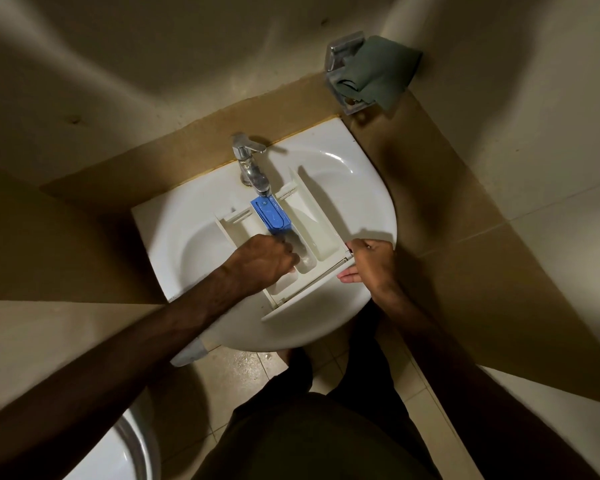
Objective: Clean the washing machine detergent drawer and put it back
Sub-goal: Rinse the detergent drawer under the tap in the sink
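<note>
Drawer [321, 216] at frame centre, lying diagonally across sink [187, 244], front panel toward lower edge. Blue insert [270, 213] in middle compartment, directly under tap [252, 168]. Left hand [262, 263] inside drawer's near end, fingers curled; whether they pinch anything cannot be told. Right hand [369, 259] grips drawer's right front corner, fingers wrapped around panel edge. Green cloth [374, 76] draped on metal holder [343, 53], upper right. Tiled floor [236, 372] wet below sink.
</note>
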{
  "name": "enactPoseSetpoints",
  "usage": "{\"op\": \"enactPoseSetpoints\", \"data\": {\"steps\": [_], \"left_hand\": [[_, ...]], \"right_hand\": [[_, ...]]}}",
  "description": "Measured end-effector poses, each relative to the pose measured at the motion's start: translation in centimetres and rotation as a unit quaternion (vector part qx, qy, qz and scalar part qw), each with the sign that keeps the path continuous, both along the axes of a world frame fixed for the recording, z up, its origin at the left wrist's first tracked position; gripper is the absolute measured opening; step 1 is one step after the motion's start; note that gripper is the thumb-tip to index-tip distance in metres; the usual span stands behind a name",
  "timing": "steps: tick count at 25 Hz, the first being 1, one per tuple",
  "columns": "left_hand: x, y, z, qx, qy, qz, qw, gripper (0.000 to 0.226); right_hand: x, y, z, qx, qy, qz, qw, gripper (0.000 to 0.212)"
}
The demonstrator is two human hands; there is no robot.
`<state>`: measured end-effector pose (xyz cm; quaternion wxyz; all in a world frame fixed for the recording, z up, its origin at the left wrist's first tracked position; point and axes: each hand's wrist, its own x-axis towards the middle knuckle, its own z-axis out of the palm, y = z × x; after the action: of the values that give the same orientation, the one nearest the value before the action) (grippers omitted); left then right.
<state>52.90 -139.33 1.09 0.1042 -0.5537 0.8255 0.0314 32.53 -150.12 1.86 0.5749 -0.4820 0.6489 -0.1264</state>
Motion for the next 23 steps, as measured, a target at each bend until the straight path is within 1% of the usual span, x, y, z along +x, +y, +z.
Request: {"op": "enactPoseSetpoints", "data": {"steps": [2, 4, 8, 11, 12, 13, 14, 15, 16, 17, 19, 20, 21, 23], "left_hand": [[-0.8, -0.9, 1.3, 0.081, -0.008, 0.037, 0.996, 0.024], [-0.9, -1.9, 2.2, 0.138, 0.010, 0.103, 0.985, 0.030], [-1.4, -1.5, 2.3, 0.135, 0.112, 0.179, 0.968, 0.025], [-3.8, -0.4, 2.8, 0.167, 0.151, 0.236, 0.945, 0.028], [-4.7, -0.6, 3.2, 0.191, 0.174, 0.268, 0.928, 0.026], [-5.5, -1.0, 3.3, 0.221, 0.212, 0.310, 0.900, 0.023], [-6.1, -1.6, 3.5, 0.250, 0.255, 0.358, 0.863, 0.025], [-6.6, -2.3, 3.4, 0.271, 0.294, 0.405, 0.822, 0.032], [-7.2, -2.8, 3.3, 0.283, 0.332, 0.455, 0.776, 0.040], [-8.1, -3.3, 3.0, 0.287, 0.373, 0.506, 0.723, 0.050], [-10.4, -4.1, 3.1, 0.280, 0.420, 0.592, 0.629, 0.082], [-11.4, -4.5, 3.3, 0.263, 0.424, 0.623, 0.602, 0.094], [-12.2, -4.9, 3.4, 0.234, 0.414, 0.649, 0.594, 0.097], [-13.0, -5.8, 3.9, 0.167, 0.405, 0.686, 0.580, 0.093]], "right_hand": [[0.1, 0.1, -0.2, -0.007, 0.008, 0.003, 1.000, 0.025], [0.2, 0.1, -0.4, -0.008, 0.013, 0.003, 1.000, 0.025], [0.3, 0.1, -0.5, -0.010, 0.022, 0.002, 1.000, 0.025], [0.3, 0.1, -0.2, -0.010, 0.025, 0.001, 1.000, 0.024], [0.3, 0.1, -0.2, -0.013, 0.026, 0.001, 1.000, 0.023], [0.2, 0.1, -0.1, -0.013, 0.027, 0.001, 1.000, 0.023], [0.2, 0.1, -0.1, -0.013, 0.028, 0.000, 1.000, 0.022], [0.2, 0.1, -0.1, -0.013, 0.028, -0.001, 1.000, 0.022], [0.2, 0.1, -0.2, -0.013, 0.029, -0.001, 1.000, 0.022], [0.2, 0.1, -0.2, -0.013, 0.028, 0.001, 1.000, 0.023], [0.2, 0.1, -0.1, -0.024, 0.029, 0.012, 0.999, 0.023], [0.1, 0.1, 0.0, -0.036, 0.031, 0.021, 0.999, 0.024], [0.1, 0.1, 0.1, -0.044, 0.034, 0.031, 0.998, 0.024], [0.0, 0.1, 0.4, -0.041, 0.033, 0.039, 0.998, 0.025]]}}
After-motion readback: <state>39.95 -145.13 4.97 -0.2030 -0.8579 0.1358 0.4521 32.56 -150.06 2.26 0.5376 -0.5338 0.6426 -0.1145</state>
